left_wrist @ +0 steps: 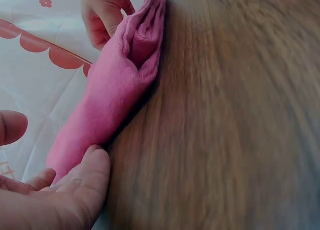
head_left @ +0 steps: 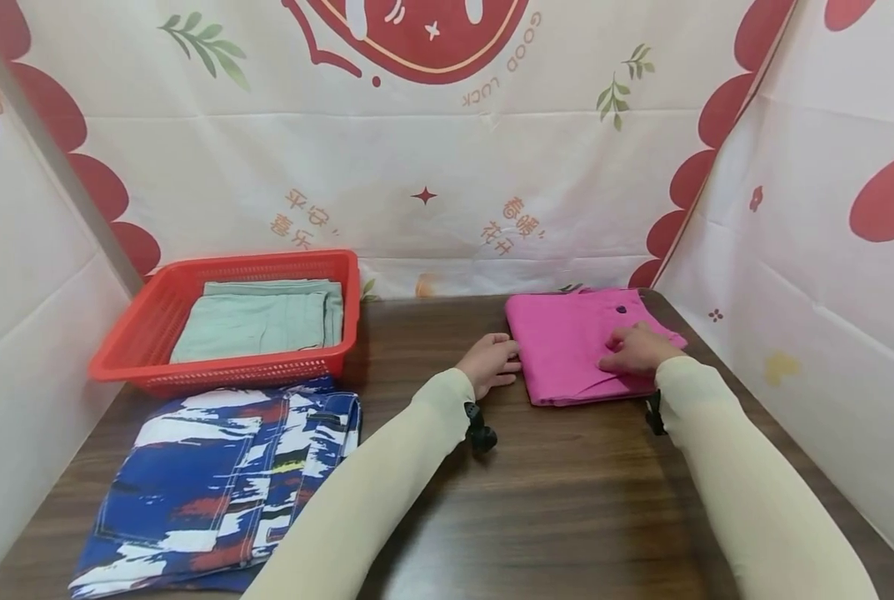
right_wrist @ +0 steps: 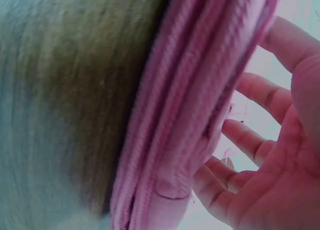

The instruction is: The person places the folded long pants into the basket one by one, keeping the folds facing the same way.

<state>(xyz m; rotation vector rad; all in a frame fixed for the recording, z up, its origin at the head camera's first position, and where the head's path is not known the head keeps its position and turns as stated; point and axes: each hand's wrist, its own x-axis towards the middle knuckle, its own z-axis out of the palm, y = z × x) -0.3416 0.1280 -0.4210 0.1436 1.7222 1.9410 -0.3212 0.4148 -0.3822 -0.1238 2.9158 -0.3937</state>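
Garment point(head_left: 555, 350), pink, folded: one, on table point(head_left: 566, 483), far right. Left hand point(head_left: 489, 364): fingers extended, touching its left edge. Right hand point(head_left: 636, 350): fingers loosely parted, tips on top (dark dot point(head_left: 621, 309) just beside).

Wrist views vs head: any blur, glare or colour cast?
Head: pink garment and red basket reasonably sharp, soft shadows and a faint sheen on the brown table; left wrist: table grain smeared, blurriest toward the right edge; right wrist: table badly blurred and tinted greenish-grey, garment more muted than in the head view.
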